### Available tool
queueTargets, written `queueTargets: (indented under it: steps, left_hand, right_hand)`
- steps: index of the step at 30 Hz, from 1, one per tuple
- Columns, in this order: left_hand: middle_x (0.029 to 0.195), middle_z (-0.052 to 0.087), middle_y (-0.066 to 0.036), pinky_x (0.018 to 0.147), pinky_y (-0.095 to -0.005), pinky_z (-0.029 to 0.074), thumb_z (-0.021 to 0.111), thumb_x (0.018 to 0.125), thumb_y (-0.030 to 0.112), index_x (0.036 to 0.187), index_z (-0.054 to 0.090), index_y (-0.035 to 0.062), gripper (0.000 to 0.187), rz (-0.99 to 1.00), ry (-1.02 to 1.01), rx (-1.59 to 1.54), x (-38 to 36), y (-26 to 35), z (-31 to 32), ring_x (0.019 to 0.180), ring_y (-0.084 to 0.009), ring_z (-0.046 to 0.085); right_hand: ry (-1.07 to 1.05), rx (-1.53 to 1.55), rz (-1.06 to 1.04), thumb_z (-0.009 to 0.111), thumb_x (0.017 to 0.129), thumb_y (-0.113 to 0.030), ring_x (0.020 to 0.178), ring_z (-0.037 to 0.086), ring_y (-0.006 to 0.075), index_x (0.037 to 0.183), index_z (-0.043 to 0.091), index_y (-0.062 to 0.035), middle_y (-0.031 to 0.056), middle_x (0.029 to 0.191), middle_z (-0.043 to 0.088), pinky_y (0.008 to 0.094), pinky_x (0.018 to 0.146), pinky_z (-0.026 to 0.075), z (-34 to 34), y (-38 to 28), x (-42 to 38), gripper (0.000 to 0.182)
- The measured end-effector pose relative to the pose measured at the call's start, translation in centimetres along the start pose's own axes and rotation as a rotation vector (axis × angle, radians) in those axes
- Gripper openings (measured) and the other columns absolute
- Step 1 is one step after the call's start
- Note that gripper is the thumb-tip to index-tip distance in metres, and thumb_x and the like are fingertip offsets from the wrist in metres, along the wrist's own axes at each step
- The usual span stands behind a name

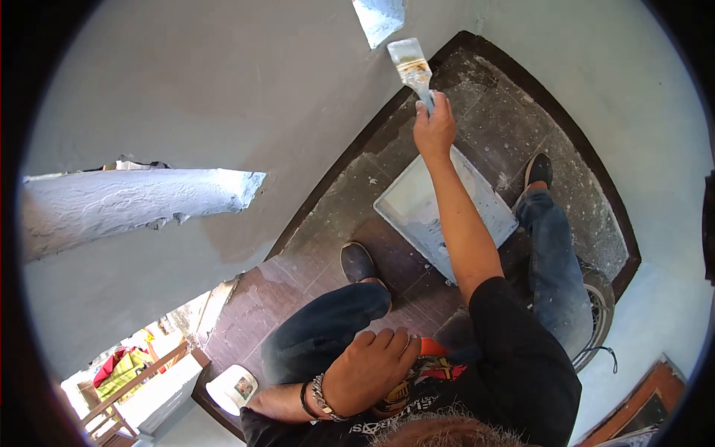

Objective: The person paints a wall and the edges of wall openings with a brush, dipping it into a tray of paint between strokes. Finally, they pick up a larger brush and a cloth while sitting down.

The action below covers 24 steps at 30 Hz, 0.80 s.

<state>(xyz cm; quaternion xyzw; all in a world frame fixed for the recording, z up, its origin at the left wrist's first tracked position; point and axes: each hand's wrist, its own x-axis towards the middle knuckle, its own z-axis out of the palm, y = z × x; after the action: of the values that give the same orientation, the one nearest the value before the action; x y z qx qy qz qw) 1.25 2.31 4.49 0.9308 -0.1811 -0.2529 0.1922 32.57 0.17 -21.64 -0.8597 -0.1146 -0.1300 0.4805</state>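
Note:
My right hand is closed around the handle of a wide flat paintbrush, whose bristles are coated whitish. The brush is held out near the foot of the grey wall, just below a bright opening. Under my right forearm a white rectangular paint tray lies on the floor, with pale paint in it. My left hand is curled in front of my chest, above my thigh. Its palm is hidden, and an orange-red patch shows beside its fingers; I cannot make out whether it holds anything.
My shoes stand on either side of the tray on the paint-spotted tile floor. A white bucket stands at lower left, and a wheel is behind my right leg. A dark skirting edges the walls.

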Motion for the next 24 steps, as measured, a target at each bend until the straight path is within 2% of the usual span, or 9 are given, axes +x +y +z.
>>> queueTargets:
  steps: [14, 17, 21, 24]
  left_hand:
    - [0.101, 0.061, -0.005, 0.076, -0.0301, 0.046, 0.066, 0.081, 0.026, 0.118, 0.058, 0.0063, 0.043, 0.031, 0.044, -0.014, -1.0, 0.5, 0.0, 0.091, -0.0181, 0.060]
    - [0.100, 0.061, -0.004, 0.075, -0.0296, 0.046, 0.067, 0.080, 0.026, 0.118, 0.058, 0.0063, 0.044, 0.034, 0.044, -0.005, -1.0, 0.6, -0.2, 0.090, -0.0177, 0.060]
    - [0.099, 0.061, -0.004, 0.074, -0.0293, 0.045, 0.068, 0.080, 0.026, 0.117, 0.059, 0.0063, 0.043, 0.043, 0.065, -0.006, -1.1, 0.6, -0.1, 0.090, -0.0174, 0.060]
    - [0.100, 0.061, -0.004, 0.074, -0.0294, 0.045, 0.068, 0.080, 0.026, 0.117, 0.059, 0.0063, 0.043, 0.044, 0.057, -0.018, -1.0, 0.6, -0.2, 0.089, -0.0176, 0.060]
  right_hand:
    - [-0.052, -0.050, 0.020, 0.062, 0.090, -0.017, 0.100, 0.060, 0.0394, 0.115, 0.053, -0.0077, 0.0137, 0.111, 0.060, 0.0495, 0.081, 0.048, -0.4, -1.0, -0.5, 0.028]
    - [-0.066, 0.003, 0.019, 0.063, 0.089, -0.016, 0.098, 0.061, 0.0398, 0.112, 0.054, -0.0064, 0.0155, 0.109, 0.061, 0.0491, 0.081, 0.048, -0.7, -1.5, -1.0, 0.026]
    - [-0.020, 0.072, 0.134, 0.063, 0.088, -0.014, 0.096, 0.061, 0.0399, 0.109, 0.056, -0.0046, 0.0184, 0.102, 0.063, 0.0487, 0.080, 0.047, -0.4, -0.5, 0.0, 0.025]
    - [-0.022, 0.059, 0.054, 0.063, 0.088, -0.014, 0.096, 0.061, 0.0397, 0.109, 0.056, -0.0046, 0.0180, 0.101, 0.063, 0.0481, 0.079, 0.047, 0.1, -1.1, 0.7, 0.025]
